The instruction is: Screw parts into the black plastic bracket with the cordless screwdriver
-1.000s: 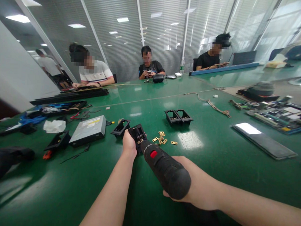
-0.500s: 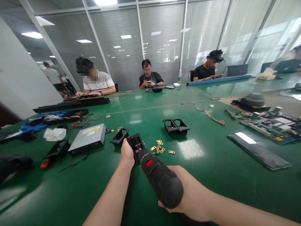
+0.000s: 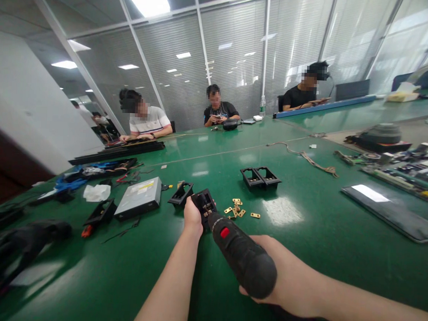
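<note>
My left hand (image 3: pixel 193 218) is closed round the side of a black plastic frame (image 3: pixel 202 204), which is tilted up from the table and has small brass-coloured parts inside. In my right hand (image 3: pixel 272 261) is a black cordless drill (image 3: pixel 244 257) with a red button on top. The drill's nose points into the frame; its tip is too small and dark to tell whether it touches. Just right of the frame lie several small brass plates (image 3: pixel 237 210) with holes. Two more black frames (image 3: pixel 259 177) stand side by side behind them, and another black frame (image 3: pixel 180 195) sits left of my hand.
A silver disc drive (image 3: pixel 138 197) and a black frame (image 3: pixel 100 213) lie at left on the green table (image 3: pixel 221 156). At right are a dark flat panel (image 3: pixel 387 211), circuit boards (image 3: pixel 406 174) and a cord (image 3: pixel 308 159). Three people sit along the far side.
The whole view has shifted, so things appear further right. Both hands keep their hold, with the drill still pointed into the black frame.
</note>
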Demonstrator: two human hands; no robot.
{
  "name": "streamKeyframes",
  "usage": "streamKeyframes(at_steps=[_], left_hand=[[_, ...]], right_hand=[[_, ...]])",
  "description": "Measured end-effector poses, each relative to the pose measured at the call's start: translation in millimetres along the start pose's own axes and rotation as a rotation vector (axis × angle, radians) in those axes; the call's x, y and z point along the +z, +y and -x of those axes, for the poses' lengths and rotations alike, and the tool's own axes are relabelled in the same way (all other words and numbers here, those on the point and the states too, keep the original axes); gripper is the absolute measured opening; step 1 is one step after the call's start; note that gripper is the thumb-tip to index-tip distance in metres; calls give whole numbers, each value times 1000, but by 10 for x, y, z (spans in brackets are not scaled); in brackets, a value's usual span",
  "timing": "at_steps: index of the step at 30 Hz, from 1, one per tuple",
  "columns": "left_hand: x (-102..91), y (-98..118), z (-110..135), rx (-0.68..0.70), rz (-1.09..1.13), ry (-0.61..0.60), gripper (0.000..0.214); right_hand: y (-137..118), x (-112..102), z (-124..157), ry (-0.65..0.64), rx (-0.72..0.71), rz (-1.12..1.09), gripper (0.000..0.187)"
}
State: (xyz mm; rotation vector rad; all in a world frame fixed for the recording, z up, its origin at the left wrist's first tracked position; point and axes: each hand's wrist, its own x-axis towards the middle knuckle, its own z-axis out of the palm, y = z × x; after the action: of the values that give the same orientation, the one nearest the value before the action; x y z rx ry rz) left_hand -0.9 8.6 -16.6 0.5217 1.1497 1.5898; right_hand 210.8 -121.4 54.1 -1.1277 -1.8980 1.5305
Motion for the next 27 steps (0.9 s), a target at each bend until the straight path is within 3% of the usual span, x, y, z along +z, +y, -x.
streamKeyframes(at_steps=[27], left_hand=[[23,-4,-16,26,12,15,35]], right_hand=[[8,20,11,-43,-21,-96,32]])
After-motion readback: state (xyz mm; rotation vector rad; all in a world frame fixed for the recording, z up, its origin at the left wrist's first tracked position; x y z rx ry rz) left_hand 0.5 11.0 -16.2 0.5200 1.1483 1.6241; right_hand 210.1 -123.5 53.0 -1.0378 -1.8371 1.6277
